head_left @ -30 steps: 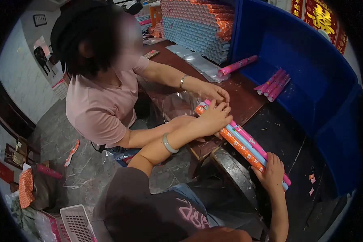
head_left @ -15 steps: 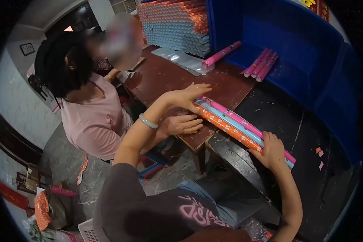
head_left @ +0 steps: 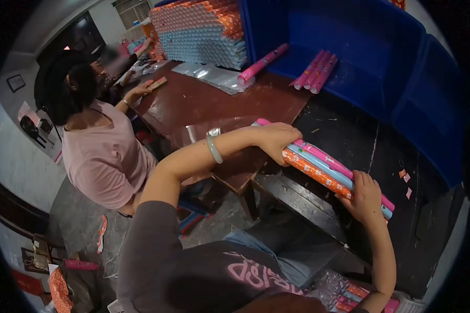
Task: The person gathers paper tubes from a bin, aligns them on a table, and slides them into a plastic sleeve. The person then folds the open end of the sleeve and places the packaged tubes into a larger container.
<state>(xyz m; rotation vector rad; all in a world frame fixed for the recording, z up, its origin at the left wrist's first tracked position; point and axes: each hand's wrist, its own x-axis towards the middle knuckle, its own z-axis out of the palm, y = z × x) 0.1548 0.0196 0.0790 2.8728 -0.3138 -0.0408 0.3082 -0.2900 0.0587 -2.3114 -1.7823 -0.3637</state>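
Note:
A bundle of patterned paper rolls lies slantwise before me over the near table edge: a pink roll (head_left: 326, 156), a light blue roll (head_left: 324, 168) and an orange flowered roll (head_left: 313, 173). Wrapped over its upper-left part is my left hand (head_left: 280, 142), closed, with a pale bangle on that wrist. My right hand (head_left: 366, 197) grips the same bundle near its lower-right end, fingers over the top. The roll ends stick out past both hands. Parts of the rolls are hidden under my palms.
Beside me a co-worker in a pink shirt (head_left: 102, 156) reaches across the brown table (head_left: 193, 101); another person is behind. Several rolls are stacked (head_left: 198, 39) at the back, near flat plastic sleeves (head_left: 214, 75). More pink rolls (head_left: 316, 70) lie by a blue bin (head_left: 350, 41).
My left hand, spread open at the bundle's end before, has closed over the rolls farther along. The bundle sits slightly more to the right. The co-worker's hand has left the rolls' side.

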